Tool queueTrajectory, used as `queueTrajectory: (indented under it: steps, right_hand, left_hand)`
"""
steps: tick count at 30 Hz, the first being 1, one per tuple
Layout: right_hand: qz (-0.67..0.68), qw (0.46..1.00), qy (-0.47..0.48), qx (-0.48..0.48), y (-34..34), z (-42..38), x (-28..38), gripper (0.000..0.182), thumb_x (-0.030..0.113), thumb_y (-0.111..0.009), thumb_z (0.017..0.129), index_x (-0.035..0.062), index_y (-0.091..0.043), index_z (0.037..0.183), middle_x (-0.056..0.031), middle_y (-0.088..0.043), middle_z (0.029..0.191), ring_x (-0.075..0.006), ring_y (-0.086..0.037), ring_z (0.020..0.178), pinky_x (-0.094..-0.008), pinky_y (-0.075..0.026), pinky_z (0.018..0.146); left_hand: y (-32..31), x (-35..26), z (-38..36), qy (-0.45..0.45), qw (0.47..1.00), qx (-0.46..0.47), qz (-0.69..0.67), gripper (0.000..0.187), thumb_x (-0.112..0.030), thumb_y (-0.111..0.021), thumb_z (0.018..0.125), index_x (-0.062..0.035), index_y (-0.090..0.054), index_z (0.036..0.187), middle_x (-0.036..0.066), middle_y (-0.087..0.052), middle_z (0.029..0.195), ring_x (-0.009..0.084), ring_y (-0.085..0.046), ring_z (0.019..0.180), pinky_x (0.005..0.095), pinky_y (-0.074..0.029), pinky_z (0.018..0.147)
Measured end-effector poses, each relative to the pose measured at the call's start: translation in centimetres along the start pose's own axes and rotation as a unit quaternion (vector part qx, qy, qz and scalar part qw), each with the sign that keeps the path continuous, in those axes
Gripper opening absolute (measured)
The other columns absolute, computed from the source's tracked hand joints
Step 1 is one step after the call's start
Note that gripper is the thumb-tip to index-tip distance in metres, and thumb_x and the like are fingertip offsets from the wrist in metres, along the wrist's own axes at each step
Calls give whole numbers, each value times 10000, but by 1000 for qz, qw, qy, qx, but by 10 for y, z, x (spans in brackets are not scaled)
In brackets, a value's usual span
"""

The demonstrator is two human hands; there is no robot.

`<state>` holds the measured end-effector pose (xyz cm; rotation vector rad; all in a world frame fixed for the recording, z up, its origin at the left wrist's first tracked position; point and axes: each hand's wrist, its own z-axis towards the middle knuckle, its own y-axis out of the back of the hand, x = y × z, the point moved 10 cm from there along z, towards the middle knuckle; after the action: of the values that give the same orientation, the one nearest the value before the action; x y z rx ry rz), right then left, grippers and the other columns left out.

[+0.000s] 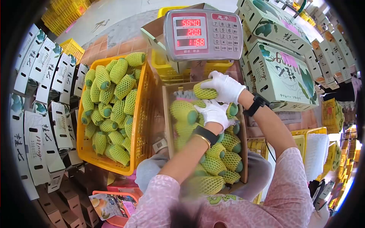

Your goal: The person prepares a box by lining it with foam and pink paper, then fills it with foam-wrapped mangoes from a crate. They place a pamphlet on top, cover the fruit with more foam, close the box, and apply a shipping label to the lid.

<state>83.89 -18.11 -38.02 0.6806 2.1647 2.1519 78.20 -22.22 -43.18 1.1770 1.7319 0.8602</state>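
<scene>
An open cardboard box (246,159) stands below the scale, filled with green mangoes in yellow foam nets. My right hand (224,88), in a white glove, is closed round a netted mango (204,90) at the box's far end. Just below it, my left hand (213,115), also gloved in white, reaches down over the netted mangoes in the box; its fingertips are partly hidden, so its grip is unclear. The digital scale (203,35) shows lit red figures, 5.840 on its top line.
To the left stands an orange crate (142,114) heaped with netted mangoes. Printed mango cartons (281,76) are stacked at the right, and more cartons (36,146) line the far left. A red basket (125,220) with printed papers lies at the lower left.
</scene>
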Motion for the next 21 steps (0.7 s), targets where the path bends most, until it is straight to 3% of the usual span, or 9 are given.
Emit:
queueTrajectory:
  steps: [2, 5, 7, 10, 16, 18, 21]
  right_hand:
    - [-87, 995, -32, 21, -19, -1, -8, 504, 219, -737, 637, 239, -589, 1119, -231, -489, 1091, -385, -531, 956, -423, -472, 803]
    - [-62, 996, -63, 26, -21, -13, -13, 545, 206, -730, 643, 262, -574, 1162, -233, -480, 1098, -388, -521, 981, -430, -464, 824]
    - [46, 995, -81, -41, -10, -21, -21, 497, 187, -681, 691, 283, -571, 1167, -203, -484, 1004, -364, -534, 926, -412, -475, 780]
    - [48, 995, -86, 0, -22, -16, -28, 498, 191, -677, 699, 296, -572, 1174, -209, -482, 1018, -371, -527, 945, -410, -468, 801]
    - [-13, 994, -108, 18, -32, -14, -20, 464, 166, -654, 715, 293, -587, 1157, -209, -480, 1038, -371, -530, 949, -401, -466, 810]
    - [64, 994, -88, 7, -22, -12, -18, 509, 145, -673, 698, 289, -578, 1177, -242, -464, 1104, -379, -529, 990, -419, -457, 842]
    - [47, 987, -152, 14, -20, -14, -22, 486, 160, -658, 707, 268, -577, 1175, -247, -512, 1057, -382, -556, 928, -411, -466, 818]
  left_hand:
    - [0, -2, 1, -17, 1000, -14, -16, 778, -644, -550, 717, -202, -388, 1337, 187, -370, 1339, 413, -304, 1247, 717, -208, 910]
    - [-1, -1, 1, -14, 1000, 12, -14, 772, -632, -561, 717, -198, -390, 1332, 184, -382, 1326, 404, -319, 1237, 703, -230, 907]
    - [-3, 0, 1, -11, 1000, 15, -9, 774, -631, -565, 715, -197, -390, 1332, 182, -385, 1323, 402, -318, 1238, 696, -235, 910]
    - [-6, 1, 4, -14, 1000, 6, -17, 787, -632, -578, 705, -195, -388, 1332, 182, -387, 1320, 405, -310, 1243, 686, -237, 920]
    - [-4, 2, 4, -13, 998, -25, -55, 790, -611, -608, 692, -192, -398, 1327, 167, -387, 1327, 415, -318, 1234, 671, -230, 941]
    - [1, 3, 2, -16, 997, -34, -62, 786, -619, -610, 683, -197, -413, 1317, 171, -386, 1326, 412, -322, 1231, 667, -232, 944]
    - [-2, 2, 3, -16, 999, -20, -36, 784, -643, -609, 664, -198, -451, 1290, 156, -413, 1290, 399, -343, 1207, 674, -239, 933]
